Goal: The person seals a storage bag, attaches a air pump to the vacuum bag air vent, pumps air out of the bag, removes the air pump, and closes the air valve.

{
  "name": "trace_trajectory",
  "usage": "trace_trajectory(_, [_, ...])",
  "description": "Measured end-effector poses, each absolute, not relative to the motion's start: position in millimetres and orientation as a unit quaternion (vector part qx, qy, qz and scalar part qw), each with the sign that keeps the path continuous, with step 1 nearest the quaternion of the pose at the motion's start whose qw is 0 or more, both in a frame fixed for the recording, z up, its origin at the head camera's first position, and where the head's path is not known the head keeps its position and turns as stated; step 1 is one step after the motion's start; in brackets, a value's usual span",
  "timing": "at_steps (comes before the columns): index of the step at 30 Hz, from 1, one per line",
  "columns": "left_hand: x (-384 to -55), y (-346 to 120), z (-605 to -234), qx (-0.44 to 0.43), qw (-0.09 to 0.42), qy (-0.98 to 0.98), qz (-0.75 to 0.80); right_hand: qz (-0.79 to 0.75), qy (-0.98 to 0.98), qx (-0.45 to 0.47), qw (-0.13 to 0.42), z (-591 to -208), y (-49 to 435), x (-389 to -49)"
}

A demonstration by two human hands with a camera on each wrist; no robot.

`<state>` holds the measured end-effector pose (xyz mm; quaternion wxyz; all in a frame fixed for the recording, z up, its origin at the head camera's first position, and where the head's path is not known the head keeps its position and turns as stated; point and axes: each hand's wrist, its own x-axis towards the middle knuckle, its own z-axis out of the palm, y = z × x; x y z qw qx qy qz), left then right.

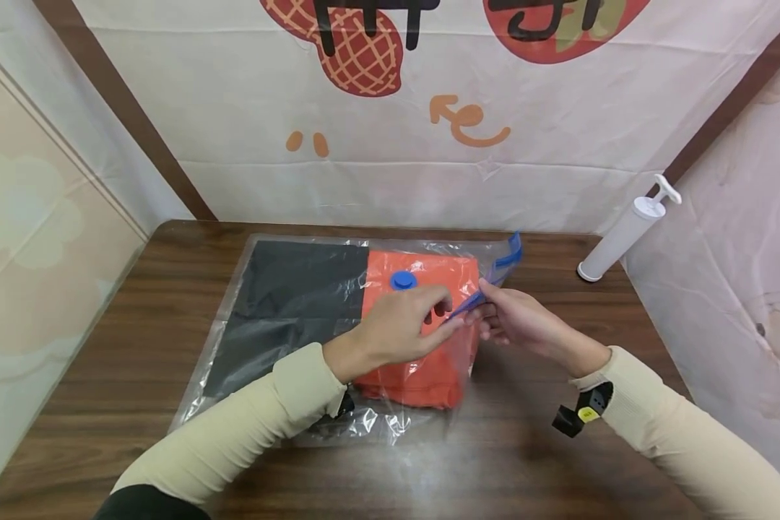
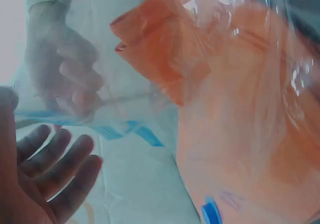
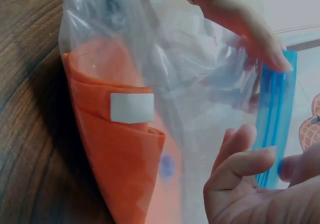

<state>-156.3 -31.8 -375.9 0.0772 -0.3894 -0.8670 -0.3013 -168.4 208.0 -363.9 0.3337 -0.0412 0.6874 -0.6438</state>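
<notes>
A clear vacuum storage bag (image 1: 390, 426) lies on the table, with folded orange fabric (image 1: 409, 379) and dark fabric (image 1: 299, 289) inside. A round blue valve (image 1: 403, 280) sits on its top face. My left hand (image 1: 399, 321) pinches the bag's blue zip strip (image 3: 272, 114) at the right-hand opening, thumb on one side and fingers behind. Close beside it, my right hand (image 1: 526, 321) grips the same strip between thumb and fingers. The strip's far end rises free past both hands. In the right wrist view a white label (image 3: 132, 108) shows on the orange fabric.
A white hand pump (image 1: 624, 231) with a T-handle stands at the table's back right corner. Printed cloth walls (image 1: 396, 191) enclose the wooden table (image 1: 539, 448) at the back and on both sides.
</notes>
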Motion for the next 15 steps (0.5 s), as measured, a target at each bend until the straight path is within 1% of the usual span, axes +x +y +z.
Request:
trace_trajectory(2, [-158.5,-33.2,-376.7,-0.392,0.11,-0.862,-0.303,-0.639,0.693,-0.041,0.33,-363.8,206.5,-169.8])
trace_trajectory(5, [-162.0,-37.2,-377.9,-0.391,0.137,-0.86,-0.298,-0.621,0.712,-0.043,0.325,-363.2,206.6,-172.0])
trace_trajectory(7, [-164.3,-40.7,-378.9,-0.386,0.146,-0.864,-0.288,-0.592,0.745,-0.062,0.302,-361.9,207.1,-173.5])
trace_trajectory(8, [-165.6,-42.4,-379.5,-0.381,0.15,-0.868,-0.281,-0.575,0.765,-0.079,0.279,-361.0,207.1,-174.3])
trace_trajectory(10, [-168.0,-45.6,-380.2,-0.372,0.153,-0.874,-0.271,-0.535,0.809,-0.123,0.21,-358.5,205.3,-176.4])
trace_trajectory(14, [-171.9,-49.1,-379.6,-0.361,0.157,-0.88,-0.266,-0.438,0.862,-0.254,0.02,-355.4,195.2,-184.4])
trace_trajectory(15, [-172.3,-49.2,-379.2,-0.361,0.157,-0.879,-0.267,-0.415,0.863,-0.289,-0.02,-355.6,191.9,-187.2])
